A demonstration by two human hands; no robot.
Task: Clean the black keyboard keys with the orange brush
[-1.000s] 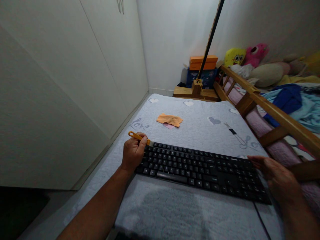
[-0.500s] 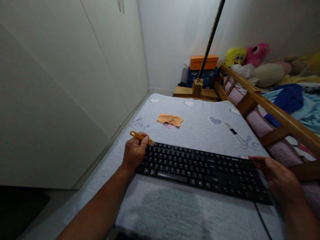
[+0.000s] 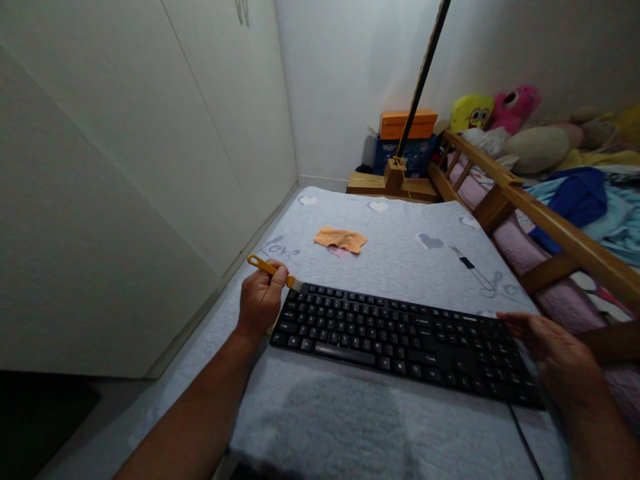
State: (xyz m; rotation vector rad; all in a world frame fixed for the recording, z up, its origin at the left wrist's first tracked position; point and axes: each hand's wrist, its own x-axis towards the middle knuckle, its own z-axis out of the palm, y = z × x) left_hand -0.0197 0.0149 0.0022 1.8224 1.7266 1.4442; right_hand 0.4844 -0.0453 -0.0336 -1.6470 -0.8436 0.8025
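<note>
A black computer keyboard [image 3: 400,340] lies across the bed with its keys facing up. My left hand [image 3: 260,300] is closed around a small brush with a yellow handle [image 3: 261,264]; its pale bristles [image 3: 297,285] touch the keyboard's top left corner. At the keyboard's right end, my right hand [image 3: 560,353] grips the edge, fingers at the far corner; the thumb is hard to see. Beyond the keyboard an orange cloth [image 3: 340,239] lies crumpled on the sheet.
A wire tool with a black sleeve [image 3: 467,263] lies on the light blue quilted sheet [image 3: 390,267]. A wooden bed rail [image 3: 565,220] runs along the right, a white wardrobe [image 3: 150,167] along the left. The keyboard's cable [image 3: 525,440] trails toward me.
My left hand and the brush have moved a little left, so the bristles and the keyboard's left end show more. My right hand and the keyboard have stayed in place.
</note>
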